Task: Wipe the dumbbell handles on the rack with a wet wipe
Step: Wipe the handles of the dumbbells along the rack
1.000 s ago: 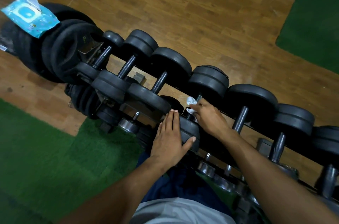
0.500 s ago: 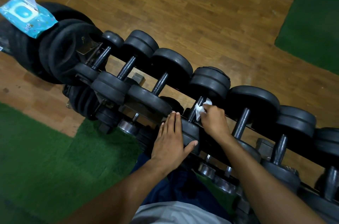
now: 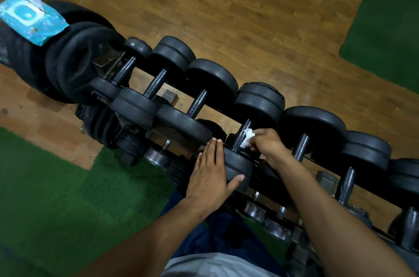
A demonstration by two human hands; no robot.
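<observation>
Wipe pack (image 3: 29,19): far left, lying on a stack of black weight plates (image 3: 74,66); soft blue plastic pouch, its white flap standing open.

Dumbbells already to the left (image 3: 158,93): three on the upper rail, round matte black rubber heads, thin dark metal handles; I cannot tell from here if they are wiped.

Left hand (image 3: 210,179): lies flat on the near head of the fourth dumbbell (image 3: 238,168), fingers straight and together, thumb spread along the head's near edge; it holds nothing, it only steadies the weight.

Handle in work (image 3: 240,136): a dark metal bar of the fourth dumbbell, in the middle of the rack (image 3: 317,161), slanting from the near head up to the far head.

Wet wipe (image 3: 247,138): small, white, crumpled, touching the right side of that handle.

Right hand (image 3: 267,143): its fingers are curled and pinch the wipe against the bar.

How to do it well: I think the wipe should go around the bar, not only on one side, and travel the whole length from head to head. The left hand should press so the dumbbell does not roll on the rail.

Dumbbells to the right (image 3: 301,147): several more of the same shape; their handles probably wait for wiping.

Floor (image 3: 249,16): brown wood planks, with rough green turf (image 3: 56,186) near left and far right.
</observation>
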